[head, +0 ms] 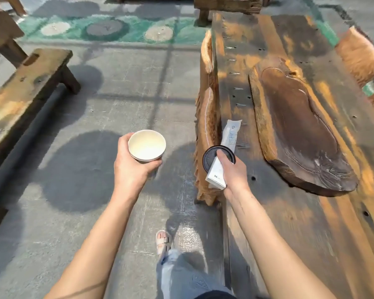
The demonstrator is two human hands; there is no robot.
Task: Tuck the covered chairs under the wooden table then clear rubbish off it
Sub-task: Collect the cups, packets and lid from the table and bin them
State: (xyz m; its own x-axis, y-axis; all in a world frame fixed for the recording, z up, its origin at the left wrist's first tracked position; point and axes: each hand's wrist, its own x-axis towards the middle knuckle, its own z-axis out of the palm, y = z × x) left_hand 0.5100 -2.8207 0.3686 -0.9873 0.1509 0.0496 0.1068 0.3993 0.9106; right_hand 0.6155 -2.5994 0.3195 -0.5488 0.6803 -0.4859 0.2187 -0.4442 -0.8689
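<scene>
Head view: I'm seeing the cup sitting upright in my left hand, over the floor. My right hand is gripping a lid and wrapper at the table edge, beside a covered chair.

Floor open ahead; bench left, table and covered chair right.

Empty cream cup upright; black lid w/ white wrapper, off table.
</scene>
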